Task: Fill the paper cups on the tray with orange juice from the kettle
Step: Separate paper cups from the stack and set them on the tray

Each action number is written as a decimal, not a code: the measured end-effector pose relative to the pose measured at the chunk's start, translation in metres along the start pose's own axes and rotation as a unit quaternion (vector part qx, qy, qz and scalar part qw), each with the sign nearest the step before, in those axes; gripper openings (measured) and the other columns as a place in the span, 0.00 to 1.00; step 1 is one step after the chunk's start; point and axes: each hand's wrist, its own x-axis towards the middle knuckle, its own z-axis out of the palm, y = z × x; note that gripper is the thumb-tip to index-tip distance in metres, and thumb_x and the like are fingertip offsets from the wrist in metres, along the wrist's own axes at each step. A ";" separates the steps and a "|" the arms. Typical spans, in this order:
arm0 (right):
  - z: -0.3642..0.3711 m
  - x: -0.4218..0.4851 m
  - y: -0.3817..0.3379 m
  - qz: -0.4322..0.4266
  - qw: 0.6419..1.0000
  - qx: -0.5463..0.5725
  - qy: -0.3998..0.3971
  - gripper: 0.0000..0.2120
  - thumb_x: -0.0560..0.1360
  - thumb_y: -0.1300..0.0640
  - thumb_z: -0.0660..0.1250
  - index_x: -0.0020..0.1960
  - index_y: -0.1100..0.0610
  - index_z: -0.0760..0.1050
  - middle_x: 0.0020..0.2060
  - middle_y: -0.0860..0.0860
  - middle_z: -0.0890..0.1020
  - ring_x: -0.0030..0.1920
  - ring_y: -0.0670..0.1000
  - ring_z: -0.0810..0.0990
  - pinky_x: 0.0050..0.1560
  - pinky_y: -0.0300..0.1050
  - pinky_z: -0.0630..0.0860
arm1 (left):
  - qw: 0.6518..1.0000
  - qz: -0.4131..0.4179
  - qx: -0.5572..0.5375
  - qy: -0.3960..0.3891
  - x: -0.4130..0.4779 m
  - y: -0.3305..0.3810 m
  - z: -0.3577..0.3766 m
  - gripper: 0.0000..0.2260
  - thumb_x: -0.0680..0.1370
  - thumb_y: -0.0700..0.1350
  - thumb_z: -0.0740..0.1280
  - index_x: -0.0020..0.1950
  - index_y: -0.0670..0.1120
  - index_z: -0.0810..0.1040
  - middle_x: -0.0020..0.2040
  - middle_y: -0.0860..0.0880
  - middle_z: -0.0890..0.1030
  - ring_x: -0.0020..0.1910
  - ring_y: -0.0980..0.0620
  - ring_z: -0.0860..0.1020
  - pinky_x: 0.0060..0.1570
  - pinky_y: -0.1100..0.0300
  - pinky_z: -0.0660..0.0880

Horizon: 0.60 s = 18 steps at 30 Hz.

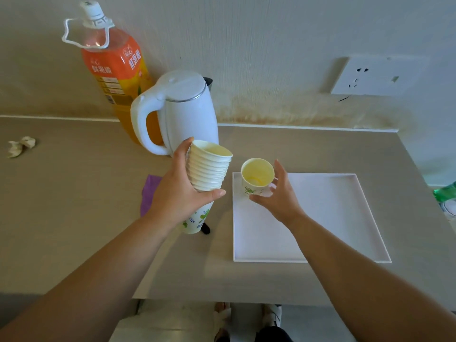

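Observation:
My left hand grips a tall stack of nested paper cups, tilted, above the counter left of the tray. My right hand holds a single empty paper cup with a green leaf print over the far left corner of the white tray; whether the cup touches the tray is unclear. The tray holds nothing else. A white electric kettle stands shut behind the stack, handle to the left.
A large orange juice bottle stands behind the kettle against the wall. A purple cloth lies under my left arm, crumpled paper at far left. A wall socket sits at upper right, and a green packet at the right edge.

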 end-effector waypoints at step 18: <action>-0.008 -0.014 -0.017 -0.014 0.992 -0.060 0.114 0.28 0.70 0.65 0.70 0.67 0.56 0.66 0.62 0.51 0.71 0.62 0.52 0.71 0.63 0.51 0.70 | 0.999 0.005 0.030 -0.032 -0.012 0.004 0.000 0.49 0.62 0.51 0.81 0.75 0.57 0.54 0.63 0.63 0.67 0.60 0.62 0.68 0.50 0.81 0.62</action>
